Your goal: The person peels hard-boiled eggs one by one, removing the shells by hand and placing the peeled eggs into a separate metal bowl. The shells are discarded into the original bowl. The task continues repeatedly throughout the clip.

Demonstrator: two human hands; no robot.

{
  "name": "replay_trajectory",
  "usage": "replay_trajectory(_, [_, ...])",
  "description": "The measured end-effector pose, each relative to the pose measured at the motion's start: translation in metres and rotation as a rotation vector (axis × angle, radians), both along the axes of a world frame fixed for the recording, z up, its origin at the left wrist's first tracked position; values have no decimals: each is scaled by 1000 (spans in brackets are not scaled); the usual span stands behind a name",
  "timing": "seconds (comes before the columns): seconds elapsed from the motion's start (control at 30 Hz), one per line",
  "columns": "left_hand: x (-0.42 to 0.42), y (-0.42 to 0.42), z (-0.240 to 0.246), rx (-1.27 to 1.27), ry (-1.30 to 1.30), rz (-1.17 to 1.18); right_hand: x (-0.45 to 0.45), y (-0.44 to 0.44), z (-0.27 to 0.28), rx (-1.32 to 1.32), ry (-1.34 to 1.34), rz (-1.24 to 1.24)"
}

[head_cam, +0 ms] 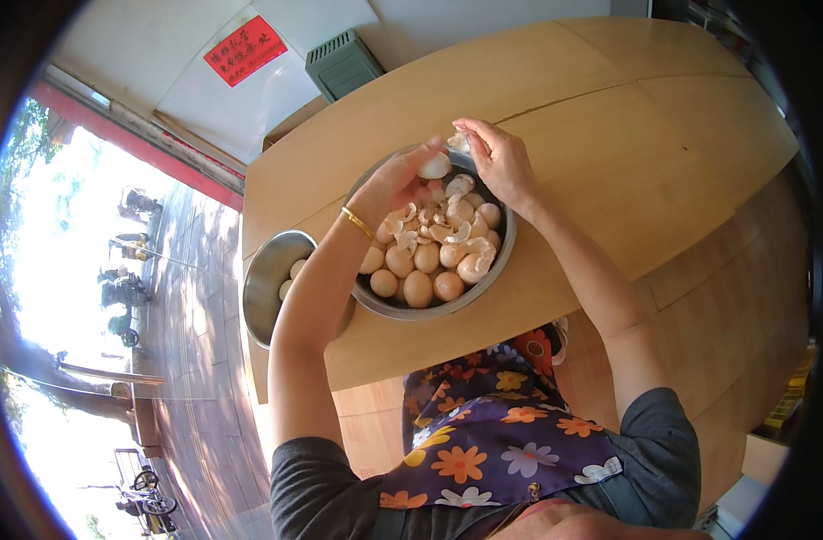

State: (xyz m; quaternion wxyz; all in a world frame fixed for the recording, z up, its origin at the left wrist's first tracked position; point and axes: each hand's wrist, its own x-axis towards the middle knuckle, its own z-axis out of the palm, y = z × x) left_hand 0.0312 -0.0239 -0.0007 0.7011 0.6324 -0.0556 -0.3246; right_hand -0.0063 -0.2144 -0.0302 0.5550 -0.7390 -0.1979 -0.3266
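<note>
My left hand (404,177) holds a white peeled egg (435,166) over the far side of a large metal basin (438,312). Pinched in the fingers of my right hand (495,158), just beyond the rim, is a piece of eggshell (459,142). Brown eggs (418,289) in their shells fill the basin, with broken eggshells (428,226) heaped over the middle. A smaller steel bowl (263,290) stands to the left, partly hidden by my left forearm. White eggs (295,270) lie inside it.
The basin and bowl stand on a wooden table (627,162). A green plastic container (344,64) is behind its far edge, by a wall with a red paper sign (245,50) bearing writing. At left, an opening shows a paved walkway (199,324) and parked two-wheelers (124,287).
</note>
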Motion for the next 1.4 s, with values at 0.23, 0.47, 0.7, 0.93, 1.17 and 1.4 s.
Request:
replay_trajectory(0.23, [21,-4,-32,937,-929,-230,1,7,-18,-523,-27,71])
replay_trajectory(0.47, [26,15,-25,925,-922,-113,10,20,-27,-946,147,235])
replay_trajectory(0.7, [-2,39,31,614,-719,-89,55,48,-26,-1140,326,358])
replay_trajectory(0.93, [-68,150,67,857,-1050,51,61,62,0,-1116,142,449])
replay_trajectory(1.17, [-127,254,24,1222,-682,-131,46,91,14,-1291,386,553])
replay_trajectory(1.4, [-164,228,41,1240,-966,51,27,64,16,-879,386,357])
